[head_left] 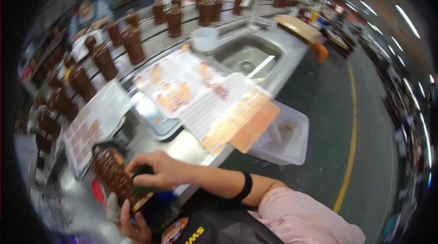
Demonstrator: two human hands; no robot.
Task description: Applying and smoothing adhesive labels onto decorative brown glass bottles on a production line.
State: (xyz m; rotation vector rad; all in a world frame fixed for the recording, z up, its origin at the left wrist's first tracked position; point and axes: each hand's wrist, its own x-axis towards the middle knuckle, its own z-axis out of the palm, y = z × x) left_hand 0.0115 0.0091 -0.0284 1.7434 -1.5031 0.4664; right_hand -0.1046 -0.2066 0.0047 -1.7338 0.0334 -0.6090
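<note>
A glossy brown bottle-like vessel [111, 173] lies tilted at the lower left, its surface streaked with reflections. My left hand [129, 223] cradles its lower end, fingers curled against it; pale covers sit on at least one fingertip. Against the vessel's near side, my right hand [160, 169] is closed on a dark green pad-like piece [143, 178], mostly covered by the fingers. A small tan patch [119, 159] shows on the vessel near my right fingertips. Blur hides the finer details.
Patterned decal sheets [223, 111] cover the steel counter beside a shallow metal tray [153, 115]. Another decal sheet [89, 130] leans at left. Beyond are a sink [248, 54], a white tub [205, 39] and several brown vessels [132, 45]. A white bin [292, 137] stands below; co-workers [91, 13] sit opposite.
</note>
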